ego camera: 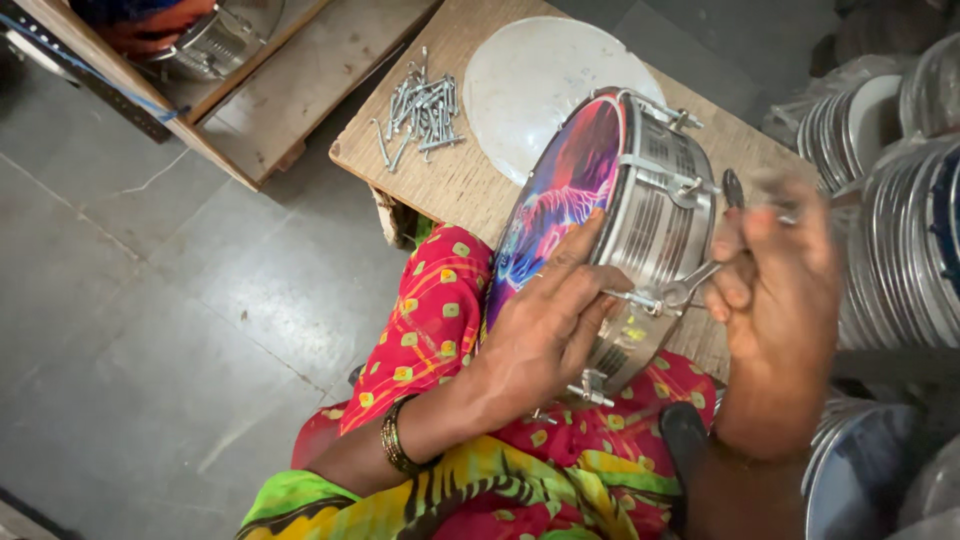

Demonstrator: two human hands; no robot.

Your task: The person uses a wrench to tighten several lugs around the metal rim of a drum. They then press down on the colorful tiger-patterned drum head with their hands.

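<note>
Small metal-shelled drum (610,230), judged light, rigid, slippery: left hand (545,325) clasps its rim on the lap; right hand (775,270) pinches a tuning key (700,280) beside it; bolts (420,110) beyond.

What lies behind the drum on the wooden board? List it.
Behind the drum, a white round disc lies flat on the wooden board, with a pile of metal bolts beside it. The drum covers the disc's near edge, so that part cannot be seen.

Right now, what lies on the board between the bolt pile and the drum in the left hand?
In the head view, a white round disc lies flat on the wooden board, between the heap of silver bolts and the small metal drum.
</note>
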